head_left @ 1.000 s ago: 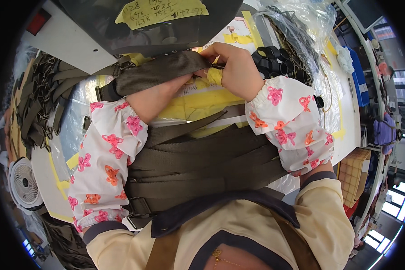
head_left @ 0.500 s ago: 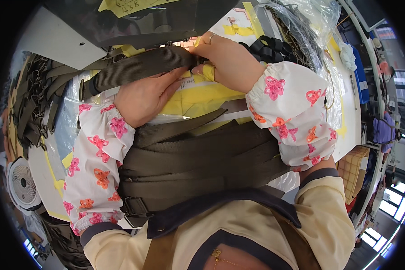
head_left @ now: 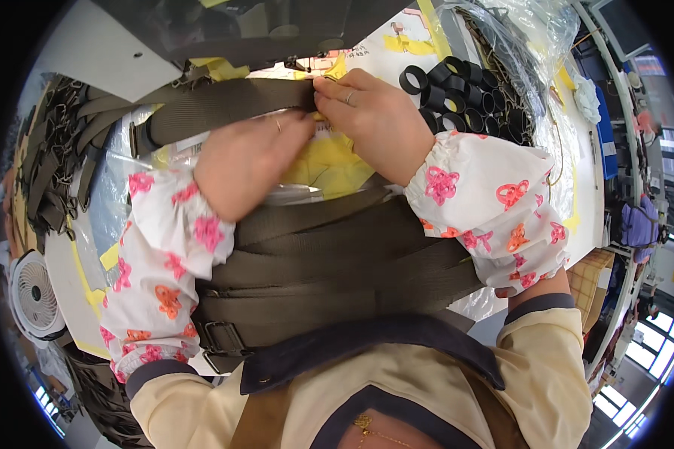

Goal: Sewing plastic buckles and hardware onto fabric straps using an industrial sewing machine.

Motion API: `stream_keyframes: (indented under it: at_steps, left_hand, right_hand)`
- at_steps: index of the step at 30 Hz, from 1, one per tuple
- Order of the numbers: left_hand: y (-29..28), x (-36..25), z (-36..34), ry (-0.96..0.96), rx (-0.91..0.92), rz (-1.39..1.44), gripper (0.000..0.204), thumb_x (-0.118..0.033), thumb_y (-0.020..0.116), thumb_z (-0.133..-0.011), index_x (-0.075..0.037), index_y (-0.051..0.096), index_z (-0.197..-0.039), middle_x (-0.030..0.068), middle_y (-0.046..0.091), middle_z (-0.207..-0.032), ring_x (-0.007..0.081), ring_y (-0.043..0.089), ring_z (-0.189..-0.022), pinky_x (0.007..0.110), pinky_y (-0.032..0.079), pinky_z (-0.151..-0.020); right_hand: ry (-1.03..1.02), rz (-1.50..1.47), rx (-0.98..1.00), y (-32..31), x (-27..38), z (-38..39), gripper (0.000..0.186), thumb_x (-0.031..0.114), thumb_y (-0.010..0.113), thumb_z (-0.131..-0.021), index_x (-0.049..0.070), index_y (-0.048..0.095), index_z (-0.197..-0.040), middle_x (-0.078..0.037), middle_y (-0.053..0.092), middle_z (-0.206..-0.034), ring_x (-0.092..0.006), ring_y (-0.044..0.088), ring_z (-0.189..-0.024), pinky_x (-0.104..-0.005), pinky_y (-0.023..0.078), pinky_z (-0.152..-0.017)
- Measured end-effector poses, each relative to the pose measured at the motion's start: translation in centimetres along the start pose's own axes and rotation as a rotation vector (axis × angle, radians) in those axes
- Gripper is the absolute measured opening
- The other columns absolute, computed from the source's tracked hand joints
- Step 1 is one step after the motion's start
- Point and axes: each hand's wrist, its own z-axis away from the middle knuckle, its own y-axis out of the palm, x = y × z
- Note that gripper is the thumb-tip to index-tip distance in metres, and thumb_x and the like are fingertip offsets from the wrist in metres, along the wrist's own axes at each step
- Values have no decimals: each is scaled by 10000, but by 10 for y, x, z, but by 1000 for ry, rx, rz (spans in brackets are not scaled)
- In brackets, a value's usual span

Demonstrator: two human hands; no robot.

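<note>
Brown strap point(head_left: 228, 106) end in right hand point(head_left: 378, 116), near edge of dark casing point(head_left: 254, 30).

Windows point(head_left: 654, 348): glaring white
Clear plastic point(head_left: 554, 34): reflections
Machine point(head_left: 254, 34): glow beneath
Left hand point(head_left: 253, 161): perhaps slightly blurred
Fan point(head_left: 36, 295): distorted near rim

"What's over on the left?"
"A round white fan point(head_left: 36, 294), just beside the counter point(head_left: 588, 206)."
"And on the far right?"
"A clear plastic bag point(head_left: 539, 34), crumpled and shiny, with a dark screen point(head_left: 619, 28) to its right."
"Anything blue?"
"Yes, a blue bin point(head_left: 609, 153) along the right edge, with a whitish wad of plastic point(head_left: 587, 101) near it."
"What about nearer, on the right?"
"A yellowish checked box point(head_left: 597, 275). Farther right there's something purple, maybe cloth point(head_left: 638, 224), and bright windows point(head_left: 654, 343) on the near side."
</note>
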Motion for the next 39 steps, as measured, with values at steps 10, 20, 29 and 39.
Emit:
stream_keyframes:
  at_steps: [10, 20, 29, 39]
  left_hand:
    - [10, 18, -14, 288, -219, -181, 266, -56, 607, -673, -4, 625, -933, 73, 617, -1002, 206, 583, -913, 323, 484, -770]
    - [18, 33, -25, 280, -174, -114, 249, -113, 578, -702, -96, 626, -946, 7, 606, -1072, 185, 579, -879, 266, 519, -643]
    - [21, 24, -6, 78, -177, -50, 289, -144, 585, -756, -140, 614, -1043, 51, 571, -1087, 221, 540, -933, 353, 422, -780]
    - [24, 27, -10, 10, -216, 85, 216, -69, 618, -734, -84, 635, -949, 92, 600, -1060, 250, 597, -919, 348, 469, -696]
  right_hand:
    - [47, 23, -28, 0, -1, 11, 312, 19, 557, -662, -9, 595, -971, -97, 575, -1129, -233, 543, -951, -348, 420, -817]
    - [126, 59, -71, 0, -4, 11, 305, 27, 574, -656, 22, 627, -956, -59, 594, -1074, -215, 540, -969, -381, 386, -854]
    - [63, 202, 0, -3, 5, 2, 252, 62, 579, -647, 57, 632, -894, -40, 638, -1025, -167, 538, -948, -435, 350, -918]
    - [42, 253, -31, -3, 1, -1, 94, 92, 581, -678, 68, 609, -764, -29, 646, -950, -157, 544, -879, -487, 306, -969]
